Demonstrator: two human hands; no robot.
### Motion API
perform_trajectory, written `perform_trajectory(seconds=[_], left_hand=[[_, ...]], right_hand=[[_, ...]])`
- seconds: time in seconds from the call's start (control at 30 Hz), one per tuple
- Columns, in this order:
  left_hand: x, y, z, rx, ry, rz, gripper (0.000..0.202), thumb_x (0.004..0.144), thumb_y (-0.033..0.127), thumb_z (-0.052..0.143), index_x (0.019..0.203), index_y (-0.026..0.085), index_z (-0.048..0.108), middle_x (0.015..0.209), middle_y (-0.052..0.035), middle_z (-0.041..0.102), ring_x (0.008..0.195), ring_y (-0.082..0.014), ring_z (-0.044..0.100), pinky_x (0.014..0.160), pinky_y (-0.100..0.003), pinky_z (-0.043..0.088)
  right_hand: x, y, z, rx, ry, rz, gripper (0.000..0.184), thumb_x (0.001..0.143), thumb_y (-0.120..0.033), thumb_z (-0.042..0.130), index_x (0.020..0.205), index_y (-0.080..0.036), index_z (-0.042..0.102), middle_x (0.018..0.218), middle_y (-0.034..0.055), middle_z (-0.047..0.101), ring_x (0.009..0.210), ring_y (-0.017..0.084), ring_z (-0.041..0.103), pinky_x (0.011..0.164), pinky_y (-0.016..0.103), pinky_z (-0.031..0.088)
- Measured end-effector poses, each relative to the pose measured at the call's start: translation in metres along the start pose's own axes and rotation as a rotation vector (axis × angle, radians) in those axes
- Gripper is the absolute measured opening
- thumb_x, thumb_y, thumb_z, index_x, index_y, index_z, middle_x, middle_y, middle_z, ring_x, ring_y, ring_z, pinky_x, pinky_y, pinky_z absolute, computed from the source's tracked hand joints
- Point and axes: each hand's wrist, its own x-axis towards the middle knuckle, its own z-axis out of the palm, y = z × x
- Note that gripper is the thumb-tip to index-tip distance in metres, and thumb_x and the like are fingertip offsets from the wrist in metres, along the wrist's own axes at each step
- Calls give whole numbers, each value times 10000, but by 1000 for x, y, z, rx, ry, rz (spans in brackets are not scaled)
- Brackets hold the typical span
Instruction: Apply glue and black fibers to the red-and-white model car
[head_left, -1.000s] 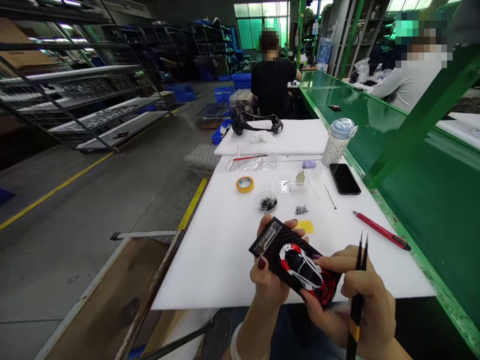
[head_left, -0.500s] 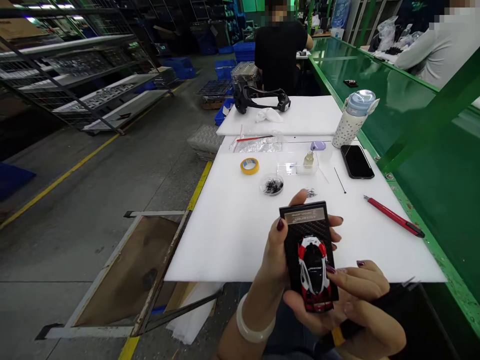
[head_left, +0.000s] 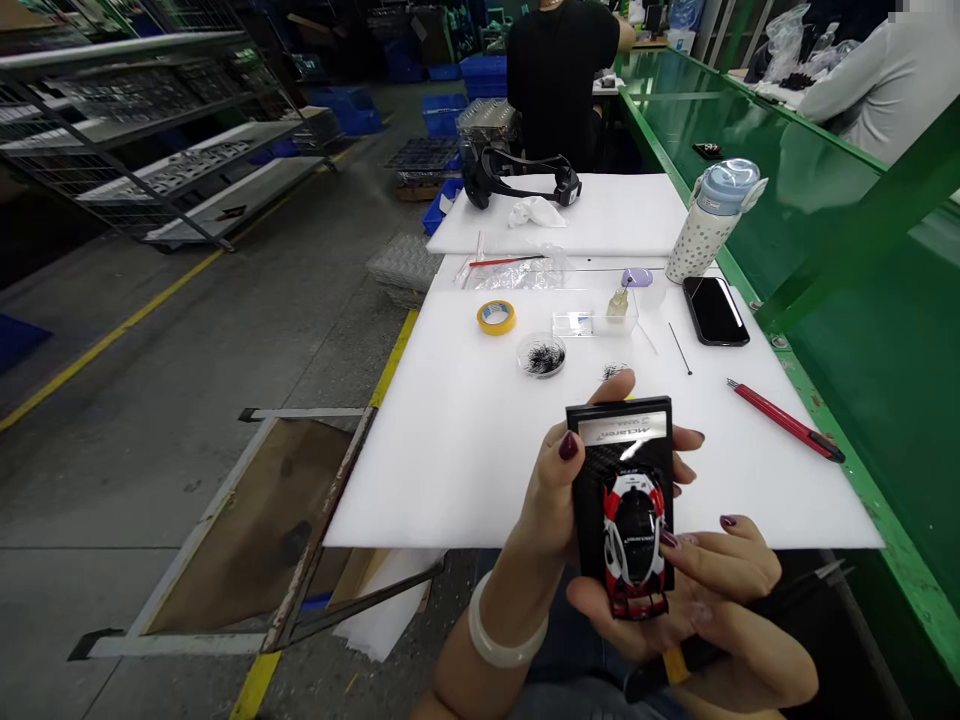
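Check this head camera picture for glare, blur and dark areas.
Head view: a glare streak by the nameplate, light reflected in the phone; head view again: tweezers in the right hand blurred at the tips, metal shelving at left dim.

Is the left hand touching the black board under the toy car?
Touching: the head view shows the left hand gripping the black board, thumb at one edge, fingers past the other.

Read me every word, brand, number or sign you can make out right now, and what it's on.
"McLaren", on the pale plate of the black base.
Other plate line: too small to read.
White lettering on the toy car: too small to read surely.
Print inside the yellow tape roll: too blurred.
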Motion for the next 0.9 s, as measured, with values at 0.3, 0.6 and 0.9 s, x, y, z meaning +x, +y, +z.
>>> perform_trajectory(seconds=[0.3, 0.6, 0.9], left_hand=[[2, 0, -3, 14, 4, -29, 653, 728, 678, 807, 1255, 303, 717, 960, -78, 801, 811, -268, 768, 698, -350, 613], [-1, -1, -1, 26, 72, -25, 699, 712, 687, 814, 1268, 276, 709, 946, -87, 796, 796, -278, 766, 698, -366, 617], [1, -23, -19, 250, 166, 134, 491, 897, 544, 718, 1304, 271, 690, 1226, -106, 753, 1101, -300, 726, 868, -380, 601]], right_hand=[[23, -27, 8, -171, 208, -81, 649, 723, -667, 827, 1242, -441, 508, 740, -27, 562, 675, 255, 523, 866, 511, 446], [17, -24, 3, -108, 179, -59, 618, 703, -511, 895, 1154, -401, 488, 796, -34, 616, 652, 250, 573, 939, 576, 446], [30, -3, -20, 225, 143, 360, 389, 795, -207, 792, 924, -282, 432, 956, 33, 663, 871, 232, 634, 904, 445, 493]])
